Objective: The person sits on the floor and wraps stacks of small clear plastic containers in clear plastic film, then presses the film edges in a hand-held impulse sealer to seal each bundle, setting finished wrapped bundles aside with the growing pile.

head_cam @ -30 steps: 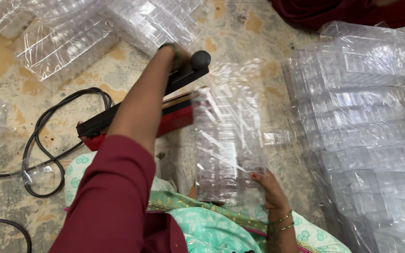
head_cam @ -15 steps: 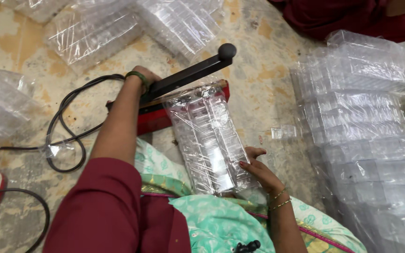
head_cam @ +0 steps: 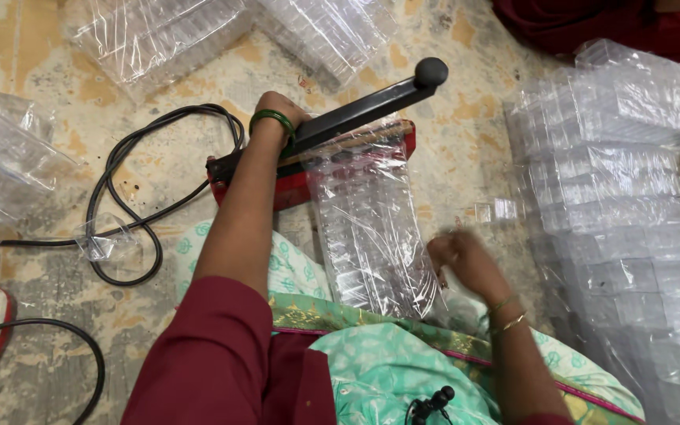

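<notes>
One clear packet (head_cam: 371,228) of plastic boxes was laid under the sealer lever (head_cam: 356,118), gripped by the left hand (head_cam: 277,118); the blurred right hand (head_cam: 466,260) was held loosely curled beside its edge, bare floor (head_cam: 450,157) beyond.

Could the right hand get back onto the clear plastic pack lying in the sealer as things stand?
Probably yes. The right hand sits just beside the lower end of the clear plastic pack, and nothing lies between them. The left hand is up on the sealer's black lever, out of the way.
</notes>
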